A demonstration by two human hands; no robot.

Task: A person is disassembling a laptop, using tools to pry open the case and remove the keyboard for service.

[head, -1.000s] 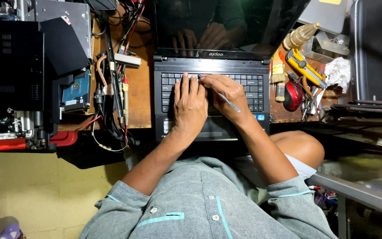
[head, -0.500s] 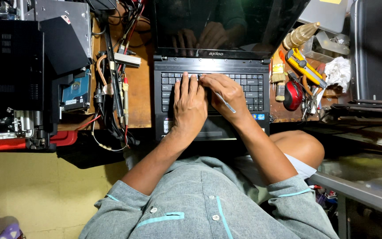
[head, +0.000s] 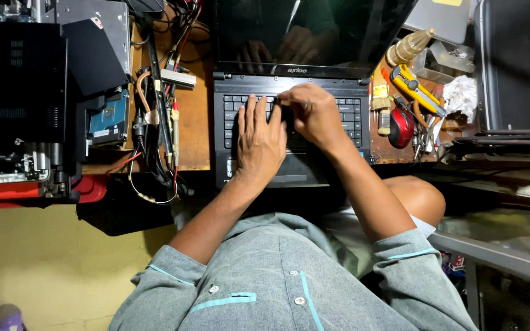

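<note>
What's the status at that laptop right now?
Left hand flat on laptop keyboard. Right hand pinching at upper keys. Nothing blocking.

A wooden bench carries an open black laptop at its front edge, tangled cables to the left, and a yellow utility knife to the right.

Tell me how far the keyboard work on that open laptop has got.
Done: the laptop sits open, screen dark. In hand: the left hand lies flat on the keyboard while the right hand pinches at its top rows. Left: the keys all look in place; nothing lifted off is visible.
</note>
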